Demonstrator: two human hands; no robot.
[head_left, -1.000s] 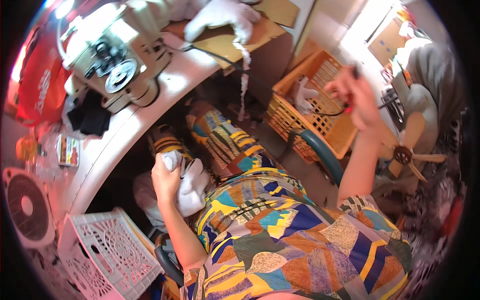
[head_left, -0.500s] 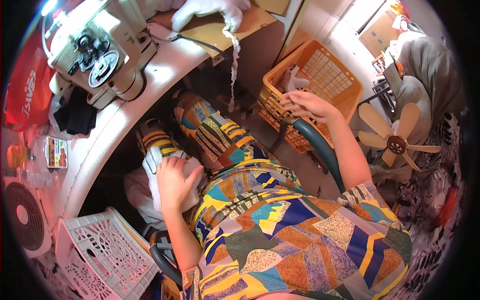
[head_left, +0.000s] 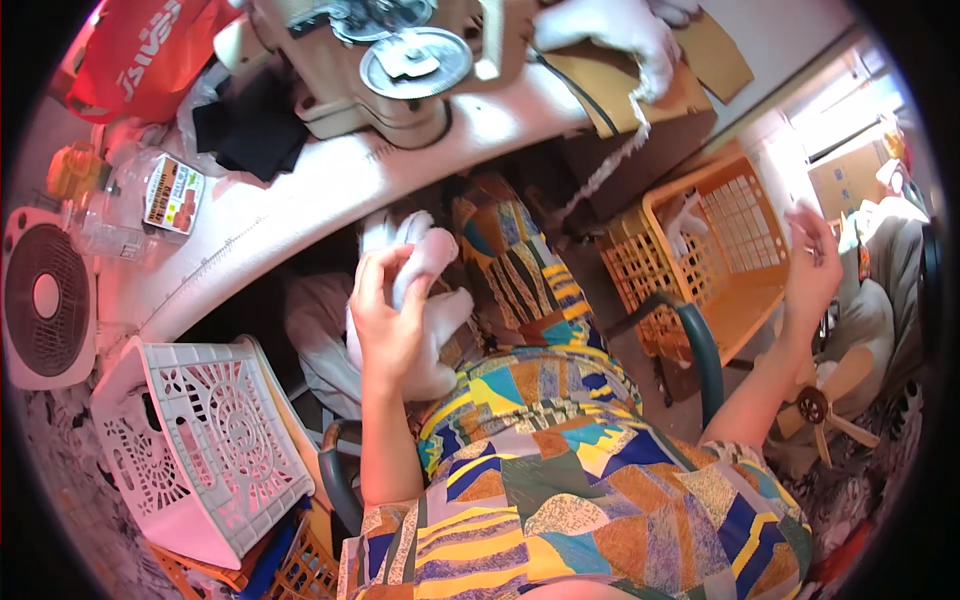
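Poised above my patterned lap (head_left: 560, 480), just off the near edge of a white table (head_left: 330, 195), my left hand (head_left: 392, 325) grips a soft white cloth piece (head_left: 430, 260) between thumb and fingers, its rounded end clear of the grasp. My right hand (head_left: 815, 262), raised well off to the right beyond the orange crate (head_left: 735, 325), has its fingers loosely parted, with nothing visible in them. More white cloth (head_left: 435, 365) lies beside my left wrist, against my leg; whether it is joined to the held piece, I cannot tell.

Holding this well, I judge, calls for a pinch firm enough to stop slipping yet light enough not to crush the shape. The fabric looks thick and limp, so a grip near its middle would likely keep the free end from flopping. Any pull should be slow, in case the cloth below drags along, and the piece is best kept clear of the table edge. For a second hand, the rounded end offers the easiest hold.

That end points away from me and to the right, roughly toward the right side of the sewing machine (head_left: 415, 125). The long axis runs aslant, from palm out past fingertips; the lower end is hidden behind my fingers.
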